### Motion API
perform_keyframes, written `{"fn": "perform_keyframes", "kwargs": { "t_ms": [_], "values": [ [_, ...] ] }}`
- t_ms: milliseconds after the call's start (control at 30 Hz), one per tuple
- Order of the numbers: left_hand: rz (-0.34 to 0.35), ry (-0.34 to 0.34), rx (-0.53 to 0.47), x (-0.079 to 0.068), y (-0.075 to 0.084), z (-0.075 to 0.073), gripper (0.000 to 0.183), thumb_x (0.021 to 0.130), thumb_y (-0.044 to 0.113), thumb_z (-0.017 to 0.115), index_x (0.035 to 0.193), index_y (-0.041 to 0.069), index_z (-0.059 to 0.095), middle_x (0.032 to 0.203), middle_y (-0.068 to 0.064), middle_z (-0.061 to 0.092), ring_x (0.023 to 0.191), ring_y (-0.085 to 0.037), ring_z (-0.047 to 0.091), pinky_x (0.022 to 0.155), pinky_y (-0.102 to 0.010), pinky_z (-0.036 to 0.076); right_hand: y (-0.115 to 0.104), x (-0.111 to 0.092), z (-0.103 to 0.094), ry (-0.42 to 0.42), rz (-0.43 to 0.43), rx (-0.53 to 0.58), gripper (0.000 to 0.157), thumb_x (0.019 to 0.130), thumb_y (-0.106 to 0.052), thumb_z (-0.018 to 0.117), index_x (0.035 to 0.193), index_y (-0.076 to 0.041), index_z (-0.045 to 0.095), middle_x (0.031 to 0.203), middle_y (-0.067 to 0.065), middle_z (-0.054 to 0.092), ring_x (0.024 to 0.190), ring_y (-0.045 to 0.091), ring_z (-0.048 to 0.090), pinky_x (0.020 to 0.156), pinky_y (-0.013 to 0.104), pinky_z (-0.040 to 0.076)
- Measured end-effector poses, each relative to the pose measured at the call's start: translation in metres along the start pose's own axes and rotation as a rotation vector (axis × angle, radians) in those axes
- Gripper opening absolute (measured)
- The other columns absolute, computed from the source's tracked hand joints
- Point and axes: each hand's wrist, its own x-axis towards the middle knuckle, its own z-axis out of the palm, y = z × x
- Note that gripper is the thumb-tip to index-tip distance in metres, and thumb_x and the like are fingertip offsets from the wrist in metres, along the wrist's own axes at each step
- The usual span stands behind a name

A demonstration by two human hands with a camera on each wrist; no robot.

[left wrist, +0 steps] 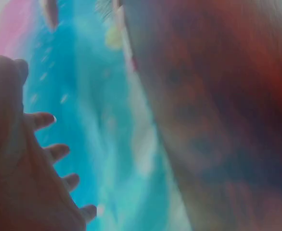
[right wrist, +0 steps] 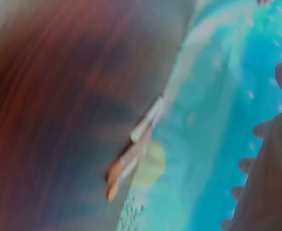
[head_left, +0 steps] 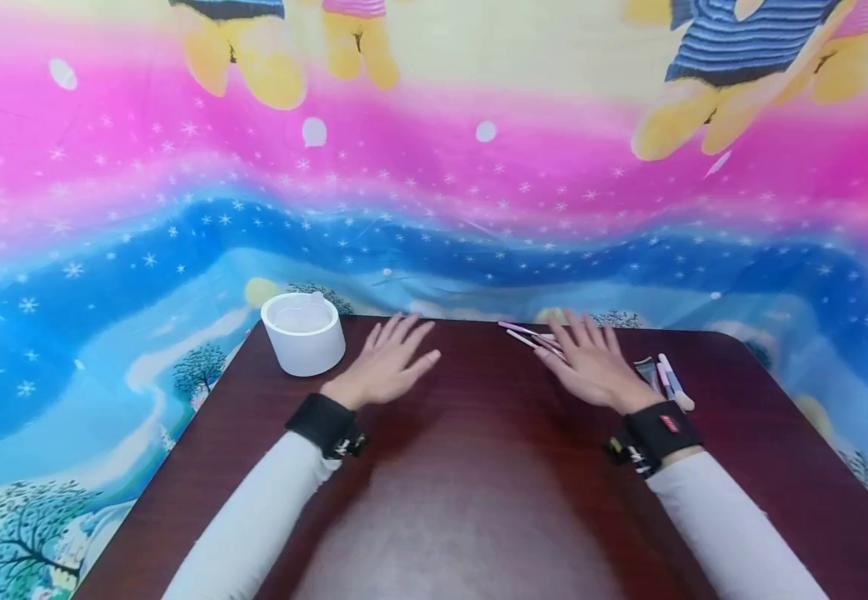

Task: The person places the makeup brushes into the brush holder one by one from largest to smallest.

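My left hand (head_left: 385,367) is held above the table with its fingers spread, just right of a white round container (head_left: 306,346). It holds nothing. On the other side, my right hand (head_left: 591,367) is also spread and bare, over several slim makeup brushes (head_left: 521,336) that it partly hides in the head view. Those brushes (right wrist: 136,149) appear blurred near the table edge in the right wrist view. Right of this hand lie more brushes (head_left: 675,385), beside a small dark item (head_left: 646,368) whose kind I cannot tell.
The dark red-brown table (head_left: 464,500) reaches to a colourful cloth backdrop (head_left: 434,192) behind it, printed with snowflakes and trees. Inside the white container, something pale or clear shows; its kind is unclear. Both wrists wear black bands (head_left: 662,433) with small devices.
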Motion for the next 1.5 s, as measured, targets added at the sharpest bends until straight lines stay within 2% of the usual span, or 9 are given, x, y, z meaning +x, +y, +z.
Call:
{"fn": "perform_keyframes", "kwargs": {
  "t_ms": [133,300,433,567,700,833,1067,1267,1500],
  "values": [
    [0.036,0.097,-0.059,-0.014,-0.029,-0.032,0.069,0.106,0.057,0.033,0.162,0.017,0.026,0.170,-0.010,0.013,0.157,-0.035,0.005,0.122,-0.059,0.002,0.035,-0.021,-0.019,0.051,0.039,0.021,0.074,0.107,-0.056,0.029,0.165,-0.016,0.005,0.169,0.024,-0.002,0.151,0.054,-0.004,0.115,0.070,-0.010],
    [0.024,0.244,-0.086,-0.037,-0.086,-0.070,0.064,0.106,0.042,0.046,0.160,0.010,0.030,0.167,-0.016,0.022,0.154,-0.040,0.016,0.120,-0.064,0.011,0.080,-0.038,-0.037,0.092,0.076,0.062,0.076,0.107,-0.049,0.040,0.163,-0.006,0.012,0.163,0.035,0.009,0.145,0.062,0.008,0.109,0.079,0.004],
    [-0.105,0.339,-0.186,-0.053,-0.127,-0.089,0.066,0.107,0.039,0.045,0.162,0.010,0.022,0.168,-0.018,0.016,0.153,-0.042,0.015,0.116,-0.070,0.014,0.114,-0.045,-0.045,0.059,0.135,0.100,0.078,0.107,-0.044,0.046,0.160,0.004,0.014,0.157,0.041,0.017,0.140,0.065,0.014,0.103,0.079,0.017],
    [-0.265,0.361,-0.299,-0.061,-0.154,-0.093,0.073,0.108,0.046,0.038,0.164,0.008,0.010,0.168,-0.024,0.006,0.154,-0.046,0.007,0.116,-0.070,0.011,0.142,-0.046,-0.047,0.004,0.208,0.117,0.074,0.107,-0.037,0.047,0.154,0.014,0.020,0.149,0.044,0.028,0.135,0.063,0.028,0.103,0.074,0.028],
    [-0.356,0.309,-0.385,-0.059,-0.165,-0.084,0.074,0.109,0.045,0.032,0.163,0.005,0.003,0.166,-0.028,0.001,0.151,-0.051,0.010,0.115,-0.070,0.016,0.162,-0.046,-0.043,0.002,0.259,0.106,0.064,0.106,-0.026,0.051,0.145,0.021,0.031,0.132,0.045,0.046,0.118,0.061,0.048,0.092,0.069,0.041],
    [-0.385,0.292,-0.470,-0.055,-0.169,-0.074,0.067,0.110,0.038,0.031,0.163,0.005,0.005,0.167,-0.028,0.006,0.150,-0.052,0.013,0.114,-0.071,0.019,0.173,-0.045,-0.036,-0.011,0.292,0.119,0.058,0.102,-0.020,0.056,0.139,0.022,0.039,0.118,0.042,0.057,0.105,0.056,0.057,0.084,0.063,0.047],
    [-0.382,0.312,-0.506,-0.051,-0.172,-0.070,0.059,0.111,0.033,0.028,0.161,0.004,0.021,0.166,-0.027,0.016,0.152,-0.049,0.012,0.116,-0.069,0.015,0.178,-0.040,-0.024,-0.056,0.316,0.149,0.050,0.100,-0.022,0.060,0.129,0.018,0.052,0.113,0.037,0.061,0.102,0.051,0.060,0.079,0.057,0.050],
    [-0.413,0.361,-0.503,-0.044,-0.176,-0.064,0.058,0.110,0.030,0.025,0.156,-0.005,0.028,0.166,-0.025,0.018,0.153,-0.046,0.013,0.120,-0.063,0.011,0.170,-0.036,-0.024,-0.076,0.302,0.157,0.045,0.098,-0.025,0.066,0.119,0.015,0.062,0.109,0.032,0.064,0.095,0.044,0.061,0.075,0.051,0.050],
    [-0.338,0.445,-0.465,-0.035,-0.176,-0.052,0.054,0.110,0.024,0.029,0.148,-0.013,0.039,0.161,-0.026,0.029,0.151,-0.045,0.022,0.121,-0.059,0.016,0.163,-0.033,-0.018,-0.133,0.280,0.166,0.029,0.095,-0.017,0.067,0.106,0.009,0.070,0.101,0.025,0.065,0.084,0.032,0.063,0.070,0.044,0.051]
  ]
}}
